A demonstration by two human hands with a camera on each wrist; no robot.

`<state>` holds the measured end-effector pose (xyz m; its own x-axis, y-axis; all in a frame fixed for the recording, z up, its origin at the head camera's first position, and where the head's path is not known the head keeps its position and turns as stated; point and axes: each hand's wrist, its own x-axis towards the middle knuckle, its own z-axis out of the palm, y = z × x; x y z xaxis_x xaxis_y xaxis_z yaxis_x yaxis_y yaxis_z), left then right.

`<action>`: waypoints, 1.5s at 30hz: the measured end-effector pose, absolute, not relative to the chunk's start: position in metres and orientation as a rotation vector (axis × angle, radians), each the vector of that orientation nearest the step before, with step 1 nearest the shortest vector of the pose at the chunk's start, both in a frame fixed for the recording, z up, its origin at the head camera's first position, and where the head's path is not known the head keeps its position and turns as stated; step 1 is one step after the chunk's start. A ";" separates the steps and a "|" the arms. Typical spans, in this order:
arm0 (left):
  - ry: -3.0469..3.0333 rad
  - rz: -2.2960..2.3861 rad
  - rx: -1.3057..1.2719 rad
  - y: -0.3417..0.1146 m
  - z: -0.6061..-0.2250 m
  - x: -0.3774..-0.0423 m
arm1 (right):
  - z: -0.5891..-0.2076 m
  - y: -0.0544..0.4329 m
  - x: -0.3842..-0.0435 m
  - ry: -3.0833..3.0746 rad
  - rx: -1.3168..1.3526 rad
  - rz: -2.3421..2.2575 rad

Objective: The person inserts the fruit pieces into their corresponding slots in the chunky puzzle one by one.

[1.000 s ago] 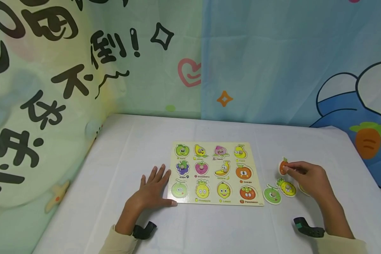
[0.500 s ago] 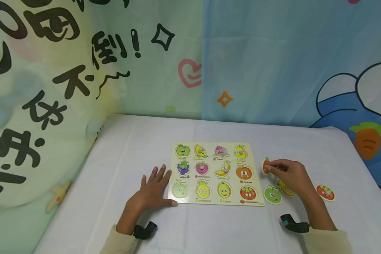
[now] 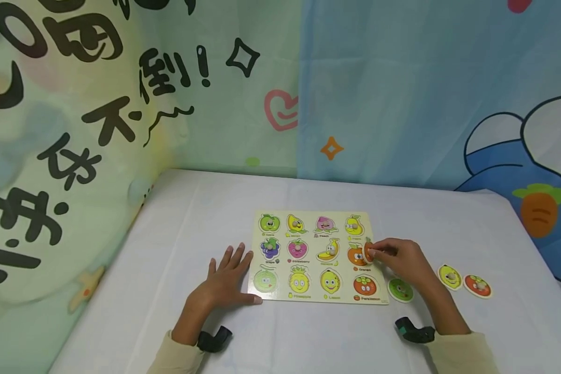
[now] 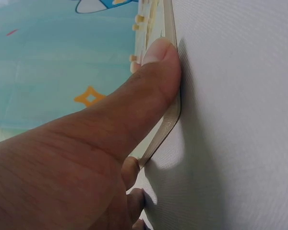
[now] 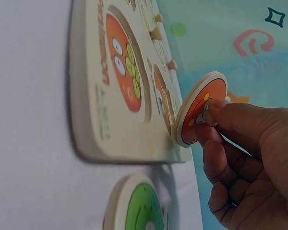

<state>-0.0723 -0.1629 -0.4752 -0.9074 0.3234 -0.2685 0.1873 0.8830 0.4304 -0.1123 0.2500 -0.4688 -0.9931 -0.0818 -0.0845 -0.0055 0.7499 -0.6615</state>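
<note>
A cream wooden fruit puzzle board (image 3: 313, 265) lies on the table with printed fruits, several of them filled by knobbed pieces. My right hand (image 3: 404, 259) pinches an orange puzzle piece (image 3: 368, 251) by its knob, thumb against fingers, and holds it tilted at the board's right side, over the printed orange's slot. In the right wrist view the orange piece (image 5: 201, 109) stands steeply on edge close to the board's surface. With fingers spread, my left hand (image 3: 226, 283) rests at the board's lower left corner; its thumb (image 4: 153, 81) lies on the board's edge.
A green melon piece (image 3: 400, 290) lies right of the board, partly under my right forearm. Farther right are a yellow piece (image 3: 450, 277) and a red persimmon piece (image 3: 478, 286). A white cloth (image 3: 205, 208) covers the table, with printed curtains behind.
My right hand has carried the orange piece leftward from the loose pieces to the board, uncovering the yellow and persimmon pieces. The left hand stays at the board's corner.
</note>
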 end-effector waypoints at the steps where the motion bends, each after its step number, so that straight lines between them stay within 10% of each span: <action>1: 2.717 0.571 0.379 -0.163 -0.475 -0.072 | -0.469 0.248 -0.113 2.831 -0.070 -1.073; 45: 2.726 0.547 0.377 -0.161 -0.474 -0.073 | -0.478 0.206 -0.107 2.969 -0.025 -0.935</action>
